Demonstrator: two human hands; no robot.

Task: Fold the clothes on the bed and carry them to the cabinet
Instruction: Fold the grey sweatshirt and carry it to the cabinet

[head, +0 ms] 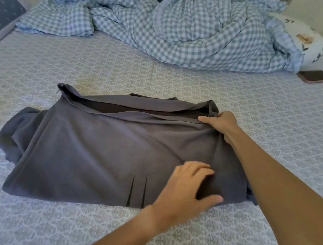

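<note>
Right hand (pixel 220 125) pinches the grey shirt's (pixel 96 148) far right corner on the bed (pixel 256 103); left hand (pixel 188 187) grips the near right edge, fingers curled.

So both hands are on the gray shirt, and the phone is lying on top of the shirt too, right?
Not quite. Both hands, left and right, are on the gray shirt, but the phone lies on the bed sheet far off to the right, near the checkered blanket. The head view shows it.
</note>
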